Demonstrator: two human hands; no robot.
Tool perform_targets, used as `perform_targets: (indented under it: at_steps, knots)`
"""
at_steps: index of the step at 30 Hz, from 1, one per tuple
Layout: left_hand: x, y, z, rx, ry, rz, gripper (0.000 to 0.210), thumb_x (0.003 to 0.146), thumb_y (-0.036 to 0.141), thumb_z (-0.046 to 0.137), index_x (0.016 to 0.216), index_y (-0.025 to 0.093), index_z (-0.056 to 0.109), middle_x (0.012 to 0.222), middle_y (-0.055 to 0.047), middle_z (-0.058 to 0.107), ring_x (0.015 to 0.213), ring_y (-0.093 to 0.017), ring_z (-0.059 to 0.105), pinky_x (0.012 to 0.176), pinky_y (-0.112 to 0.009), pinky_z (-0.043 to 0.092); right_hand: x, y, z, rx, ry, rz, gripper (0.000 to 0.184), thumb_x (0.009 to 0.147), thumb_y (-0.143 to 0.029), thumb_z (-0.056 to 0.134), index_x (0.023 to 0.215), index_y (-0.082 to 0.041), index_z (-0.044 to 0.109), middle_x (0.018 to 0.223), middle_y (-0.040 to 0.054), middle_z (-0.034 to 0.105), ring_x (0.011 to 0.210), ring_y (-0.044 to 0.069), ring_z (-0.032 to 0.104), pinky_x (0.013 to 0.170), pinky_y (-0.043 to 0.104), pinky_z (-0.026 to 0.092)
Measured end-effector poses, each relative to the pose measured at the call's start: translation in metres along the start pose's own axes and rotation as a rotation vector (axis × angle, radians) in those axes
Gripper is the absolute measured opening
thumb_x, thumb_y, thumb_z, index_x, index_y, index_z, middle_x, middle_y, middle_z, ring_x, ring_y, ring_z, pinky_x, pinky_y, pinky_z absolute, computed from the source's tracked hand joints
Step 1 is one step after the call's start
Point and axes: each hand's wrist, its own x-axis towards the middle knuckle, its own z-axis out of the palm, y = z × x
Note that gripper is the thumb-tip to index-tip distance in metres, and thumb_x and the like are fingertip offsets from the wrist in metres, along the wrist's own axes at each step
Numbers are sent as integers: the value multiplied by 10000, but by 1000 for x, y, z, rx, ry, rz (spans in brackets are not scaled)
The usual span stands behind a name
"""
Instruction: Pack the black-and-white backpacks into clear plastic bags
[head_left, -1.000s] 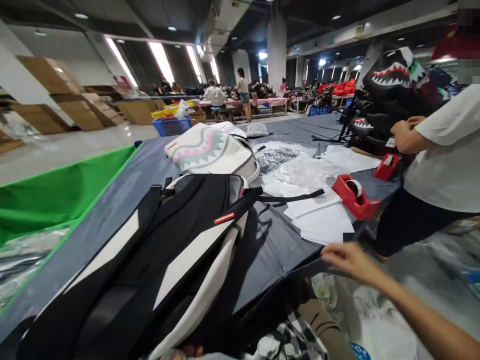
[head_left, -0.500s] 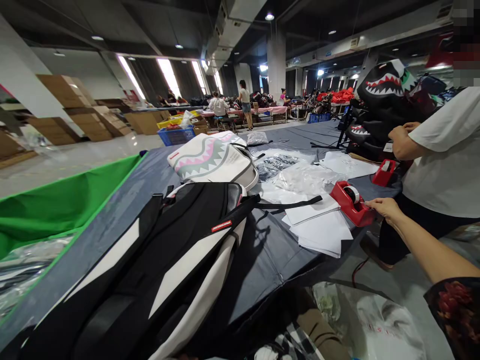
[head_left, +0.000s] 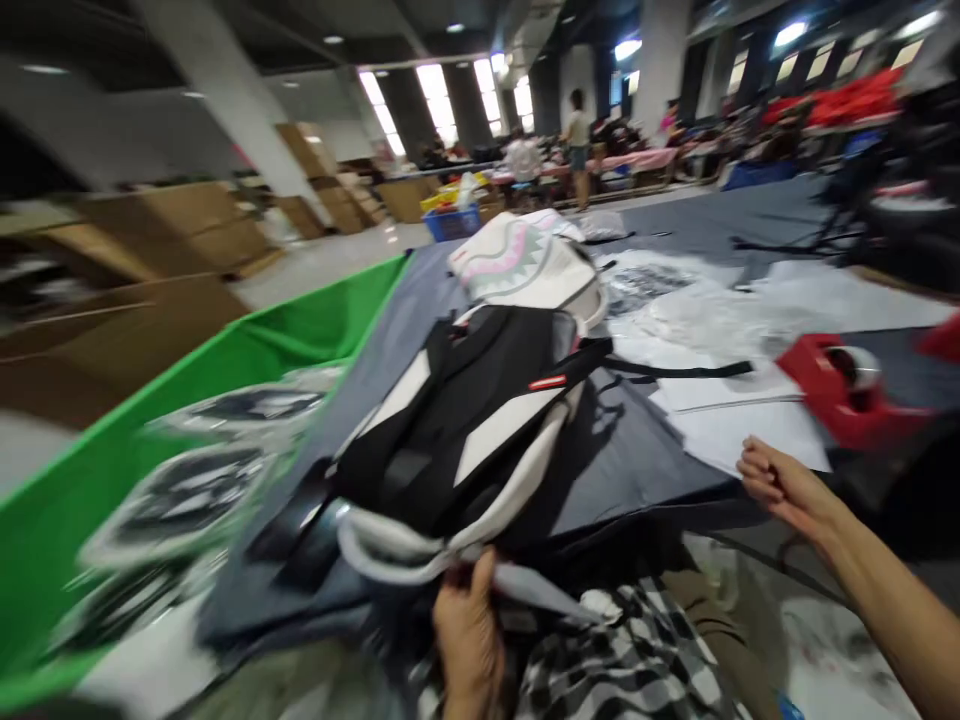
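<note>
A black backpack with white panels (head_left: 420, 440) lies on the grey-covered table, its straps upward. My left hand (head_left: 469, 640) is closed at its lower edge, thumb on top and fingers mostly hidden. A pale thin strip (head_left: 536, 590) sticks out beside that hand; what it is, I cannot tell. My right hand (head_left: 784, 490) is held off the table's front edge, fingertips pinched together; anything between them is too small to make out. Beyond it, a red tape dispenser (head_left: 840, 390) with a tape roll stands by white paper sheets (head_left: 750, 425).
A white backpack with a pink-and-grey zigzag (head_left: 525, 265) lies behind the black one. To the left, a green-walled bin (head_left: 300, 335) holds several plastic-wrapped items. Clear plastic bags (head_left: 697, 320) are spread across the table. Cardboard boxes (head_left: 150, 230) and people stand farther back.
My right hand has left the tape dispenser and moved left, toward the backpack. The view has turned left and down. My left hand now shows at the backpack's lower edge.
</note>
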Motion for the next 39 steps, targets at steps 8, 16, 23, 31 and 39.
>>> perform_targets:
  at_steps: [8,16,23,31,39]
  knots:
    - [-5,2,16,-120,-109,143,434,625,409,866,905,152,657,884,-52,703,819,-186,632,797,-290,474,-66,-3,222,-535,-938,-550,476,932,-624,507,700,-212,554,595,-21,515,537,111,428,516,238,361]
    - [-4,-6,17,-172,-128,115,488,571,412,908,857,153,609,794,-13,628,708,-144,523,691,-264,425,-51,19,263,-1018,-737,-1309,367,1045,-330,364,884,-213,672,770,52,702,661,154,613,571,253,375]
    - [-5,5,6,-294,-291,59,517,580,456,921,885,153,634,835,-32,662,791,-168,575,767,-273,451,-65,12,268,-1208,-577,-1439,248,962,-134,447,924,-225,674,744,38,700,662,169,624,562,272,364]
    - [-2,4,8,-427,-201,-77,506,583,524,922,836,139,711,800,-31,688,737,-156,590,803,-311,478,-53,21,253,-942,-757,-937,246,984,-305,409,985,-245,648,845,45,754,695,196,706,570,264,473]
    - [-5,9,12,-412,-183,-61,483,565,523,930,759,146,698,763,-30,682,736,-169,598,845,-340,468,-55,36,268,-548,-764,-297,405,824,-522,507,844,-164,695,617,64,689,431,175,553,457,288,451]
